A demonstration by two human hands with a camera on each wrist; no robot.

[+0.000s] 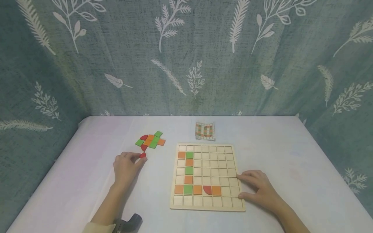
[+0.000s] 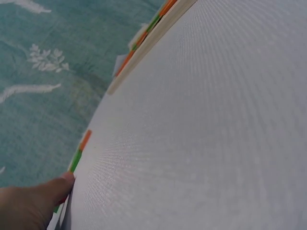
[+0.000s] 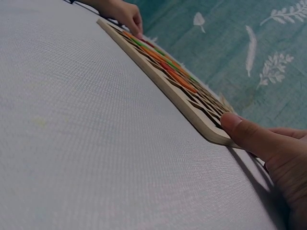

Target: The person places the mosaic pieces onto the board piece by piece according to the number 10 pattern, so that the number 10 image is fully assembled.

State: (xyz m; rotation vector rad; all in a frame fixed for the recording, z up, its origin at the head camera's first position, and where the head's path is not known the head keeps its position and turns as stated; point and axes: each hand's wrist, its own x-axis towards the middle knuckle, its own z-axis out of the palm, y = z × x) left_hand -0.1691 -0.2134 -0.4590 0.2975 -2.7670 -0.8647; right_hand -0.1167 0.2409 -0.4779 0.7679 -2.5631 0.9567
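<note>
My left hand point(image 1: 126, 166) pinches a red quarter-circle tile point(image 1: 142, 155) between thumb and fingers, just in front of a cluster of loose tiles. That cluster has orange square tiles point(image 1: 148, 140), green square tiles point(image 1: 154, 143) and red quarter-circle tiles point(image 1: 144, 138). A wooden grid board point(image 1: 208, 208) lies to the right, with orange and green squares in its second column and along a lower row. One red quarter-circle point(image 1: 207, 190) sits in that row between two orange squares. My right hand point(image 1: 262, 191) touches the board's right edge with thumb and fingertips spread apart.
A small pattern card point(image 1: 205, 131) with a printed coloured grid lies behind the board on the white table point(image 1: 262, 139). A leaf-print curtain point(image 1: 186, 71) rises along the back and both sides. The left wrist wears a dark strapped device point(image 1: 129, 224).
</note>
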